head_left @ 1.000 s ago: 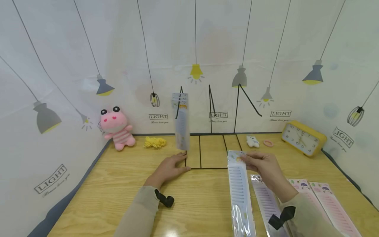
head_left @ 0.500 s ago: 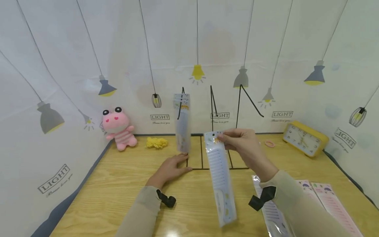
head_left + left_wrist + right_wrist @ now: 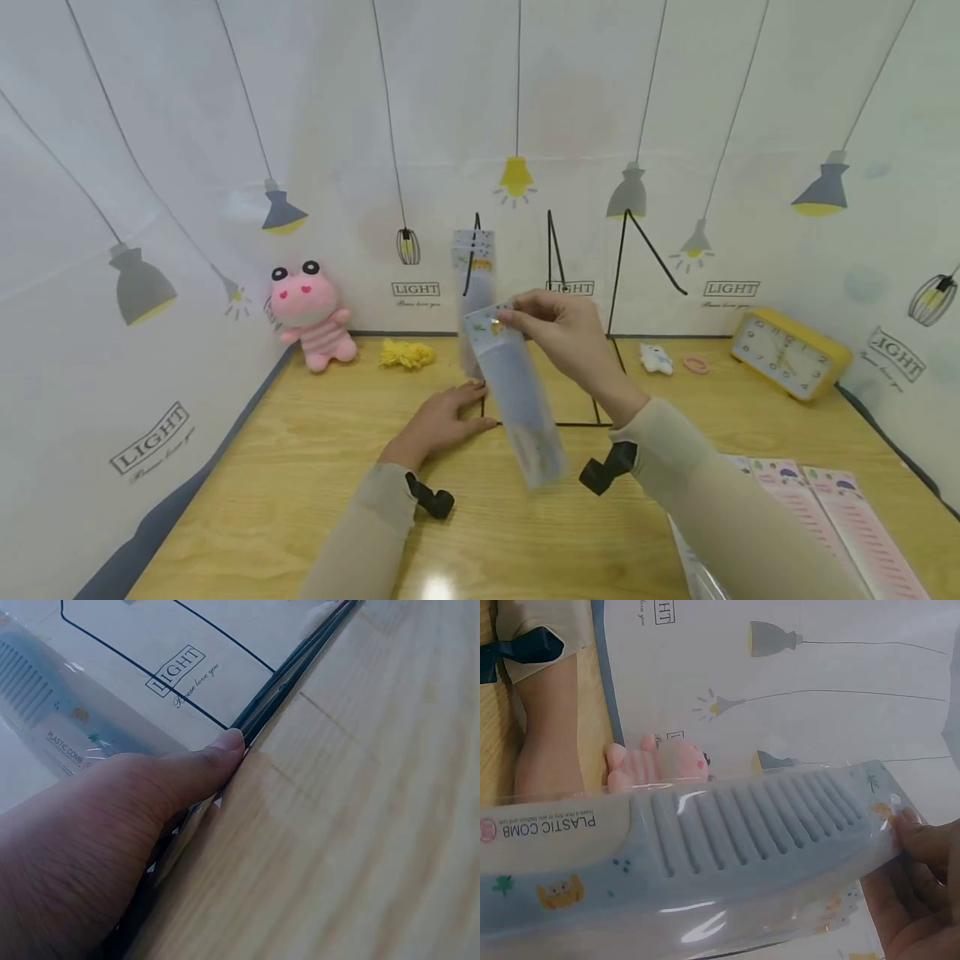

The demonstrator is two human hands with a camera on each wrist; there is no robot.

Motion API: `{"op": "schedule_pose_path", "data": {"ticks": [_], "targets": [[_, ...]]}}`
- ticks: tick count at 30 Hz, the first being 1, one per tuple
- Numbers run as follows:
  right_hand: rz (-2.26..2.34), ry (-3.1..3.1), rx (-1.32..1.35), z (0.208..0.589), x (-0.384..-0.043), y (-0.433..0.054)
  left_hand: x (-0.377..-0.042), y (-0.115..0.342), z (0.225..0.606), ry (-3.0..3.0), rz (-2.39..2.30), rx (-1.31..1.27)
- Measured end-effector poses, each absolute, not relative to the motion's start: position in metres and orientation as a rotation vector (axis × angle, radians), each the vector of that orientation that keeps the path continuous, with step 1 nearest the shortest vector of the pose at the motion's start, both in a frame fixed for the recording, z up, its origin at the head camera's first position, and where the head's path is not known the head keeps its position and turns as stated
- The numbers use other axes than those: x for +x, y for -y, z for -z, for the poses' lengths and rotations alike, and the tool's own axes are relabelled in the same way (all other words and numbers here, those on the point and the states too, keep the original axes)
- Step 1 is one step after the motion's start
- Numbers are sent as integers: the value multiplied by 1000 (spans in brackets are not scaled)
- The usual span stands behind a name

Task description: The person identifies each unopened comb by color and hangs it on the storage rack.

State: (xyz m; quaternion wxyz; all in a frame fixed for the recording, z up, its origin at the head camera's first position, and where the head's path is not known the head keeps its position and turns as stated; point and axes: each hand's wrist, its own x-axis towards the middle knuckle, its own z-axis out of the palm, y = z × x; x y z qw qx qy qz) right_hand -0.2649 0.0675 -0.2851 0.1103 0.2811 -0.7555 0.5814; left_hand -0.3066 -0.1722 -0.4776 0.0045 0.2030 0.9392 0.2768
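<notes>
My right hand point(image 3: 562, 333) pinches the top corner of a blue plastic comb point(image 3: 742, 825) in a clear sleeve. The comb hangs slanted in front of the left hook of a black wire rack point(image 3: 619, 275). Several similar blue packaged combs point(image 3: 472, 254) hang on that hook, partly hidden behind the held one. My left hand point(image 3: 442, 425) rests at the front left corner of the rack's base, fingers extended. In the left wrist view its thumb point(image 3: 217, 754) lies against the black base wire. The other fingers are hidden there.
Pink packaged combs point(image 3: 862, 525) lie at the front right, beside another pack point(image 3: 697, 558) partly under the right sleeve. Along the back stand a pink plush toy point(image 3: 311, 317), yellow yarn point(image 3: 406, 354), a small white figure point(image 3: 656, 358), a pink ring point(image 3: 696, 364) and a yellow clock point(image 3: 791, 352).
My right hand has carried the blue comb leftward and upward from the front right to before the rack's left hook. My left hand has stayed at the base.
</notes>
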Motion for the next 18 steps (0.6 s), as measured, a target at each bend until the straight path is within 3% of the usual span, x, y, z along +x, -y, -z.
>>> {"op": "schedule_pose_path", "data": {"ticks": [9, 18], "targets": [[-1616, 2186, 880, 274, -279, -40, -309, 175, 478, -2941, -958, 766], [-1640, 2178, 848, 277, -286, -32, -309, 178, 480, -2919, -987, 727]]}}
